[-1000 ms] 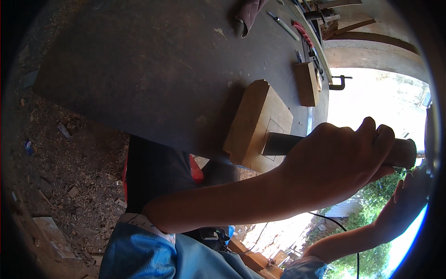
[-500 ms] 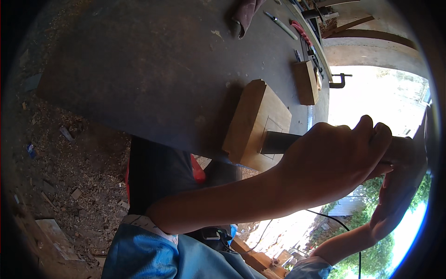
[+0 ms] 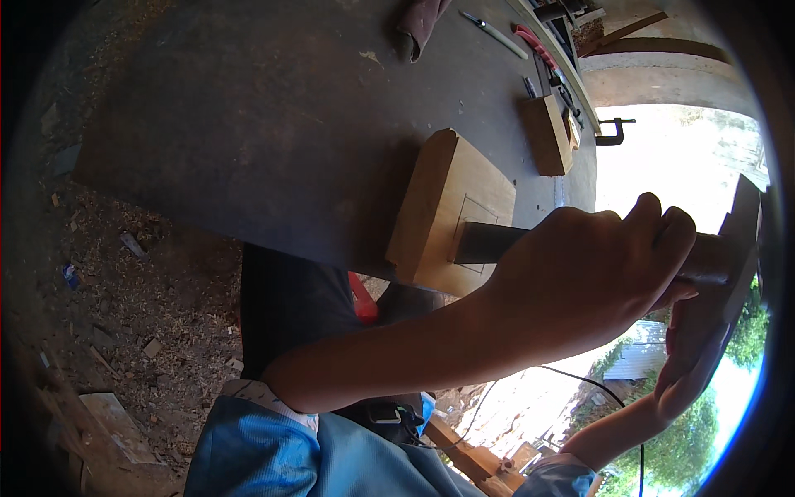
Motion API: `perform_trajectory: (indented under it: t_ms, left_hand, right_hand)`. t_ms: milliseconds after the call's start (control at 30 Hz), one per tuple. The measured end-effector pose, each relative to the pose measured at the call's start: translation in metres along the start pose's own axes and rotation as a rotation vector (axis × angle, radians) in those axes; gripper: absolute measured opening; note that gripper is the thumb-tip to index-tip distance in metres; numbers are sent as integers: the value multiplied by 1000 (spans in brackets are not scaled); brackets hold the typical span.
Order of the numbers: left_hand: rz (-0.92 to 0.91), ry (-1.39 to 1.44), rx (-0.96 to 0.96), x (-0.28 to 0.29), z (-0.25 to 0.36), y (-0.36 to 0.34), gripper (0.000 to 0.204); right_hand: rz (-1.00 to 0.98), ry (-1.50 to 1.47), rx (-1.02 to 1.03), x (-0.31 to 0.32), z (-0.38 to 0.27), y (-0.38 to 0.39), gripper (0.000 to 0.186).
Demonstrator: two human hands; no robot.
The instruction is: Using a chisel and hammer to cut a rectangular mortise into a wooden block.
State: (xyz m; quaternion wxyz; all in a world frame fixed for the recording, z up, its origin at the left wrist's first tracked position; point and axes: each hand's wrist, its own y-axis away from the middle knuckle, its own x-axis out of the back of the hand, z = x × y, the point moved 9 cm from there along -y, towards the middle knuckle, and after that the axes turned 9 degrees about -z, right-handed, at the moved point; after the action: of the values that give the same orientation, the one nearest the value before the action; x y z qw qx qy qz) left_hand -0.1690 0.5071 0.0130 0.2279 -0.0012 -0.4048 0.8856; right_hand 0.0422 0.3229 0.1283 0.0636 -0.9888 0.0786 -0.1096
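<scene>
A pale wooden block stands on the dark tabletop, with a rectangle pencilled on its facing side. My left hand is wrapped round a chisel, its dark blade meeting the block inside the pencilled outline. The chisel's brown handle end sticks out past my fingers. Against that end, at the right rim, is a flat greyish-brown piece whose kind I cannot make out. My right hand is at its lower part, fingers seemingly closed and partly hidden.
A second wooden block, a pale-handled knife-like tool, a red-handled tool and a brown cloth lie farther along the table. A C-clamp grips its edge. Wood shavings and scraps litter the floor at left.
The view has shifted slightly, moving the block up and left in the picture. More of the flat piece by my right hand shows. My left hand keeps its hold on the chisel.
</scene>
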Motion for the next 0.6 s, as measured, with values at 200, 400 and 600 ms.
perform_trajectory:
  t_ms: [200,400,600]
  left_hand:
    - [21,-49,-11,1,3,0,46]
    - [-36,-100,-18,-4,3,1,47]
    - [-67,-118,-34,-15,2,6,47]
  right_hand:
    - [-6,-16,-25,25,3,13,59]
    - [-25,-35,-35,-10,29,13,59]
    - [417,30,-80,-39,53,12,59]
